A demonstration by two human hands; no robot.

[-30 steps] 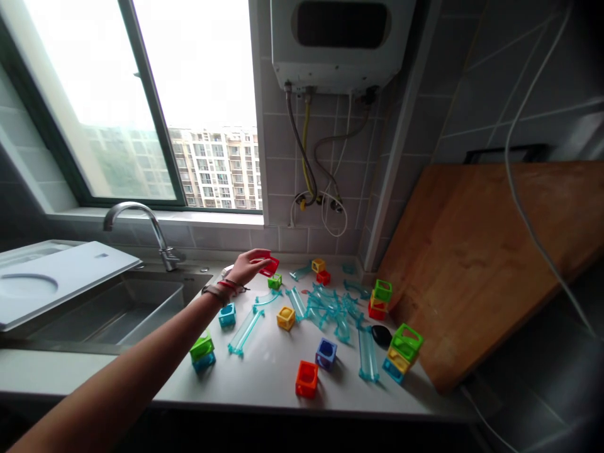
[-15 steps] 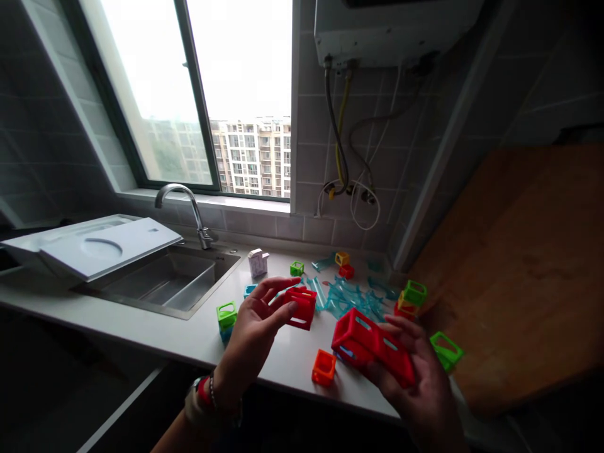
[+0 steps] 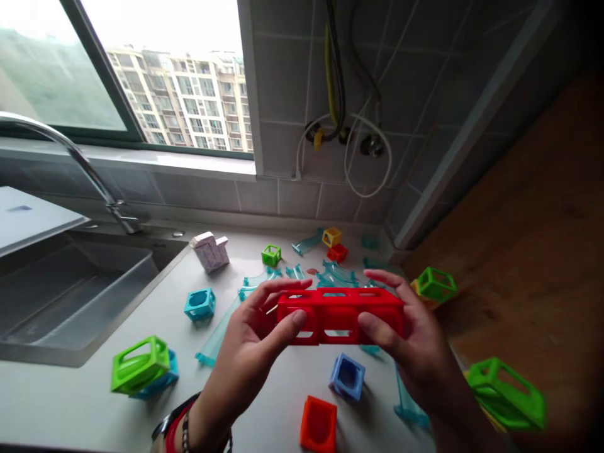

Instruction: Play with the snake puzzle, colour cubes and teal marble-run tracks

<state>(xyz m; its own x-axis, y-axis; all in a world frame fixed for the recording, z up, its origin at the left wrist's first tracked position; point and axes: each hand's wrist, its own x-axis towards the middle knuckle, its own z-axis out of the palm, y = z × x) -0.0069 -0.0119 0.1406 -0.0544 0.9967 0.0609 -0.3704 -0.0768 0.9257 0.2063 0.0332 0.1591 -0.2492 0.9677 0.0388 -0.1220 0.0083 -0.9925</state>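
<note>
Head view: with the red block row taken as clock centre, teal track pieces are noted at twelve, partly screened by the hands. Beyond them, also at twelve, a yellow cube and a red cube are seen close together. A small green cube is recorded between ten and eleven, and a patterned white box at ten. A light blue cube is found at nine, beside the sink. Between eight and nine, a green block is seated on a blue block. A blue-violet cube is located at six, with an orange-red cube just beyond it, slightly toward seven. Further green cubes are noted between two and three and at four, before the wooden board.

The row is held level over the countertop. Its nine-o'clock end is pinched by the left hand, its three-o'clock end by the right hand; both thumbs are laid across the near face.

The row is smooth, glossy and plastic-looking, with rounded slots and a visible seam; whether it is locked there cannot be told. The tracks are translucent; the board is wood-grained.
</note>
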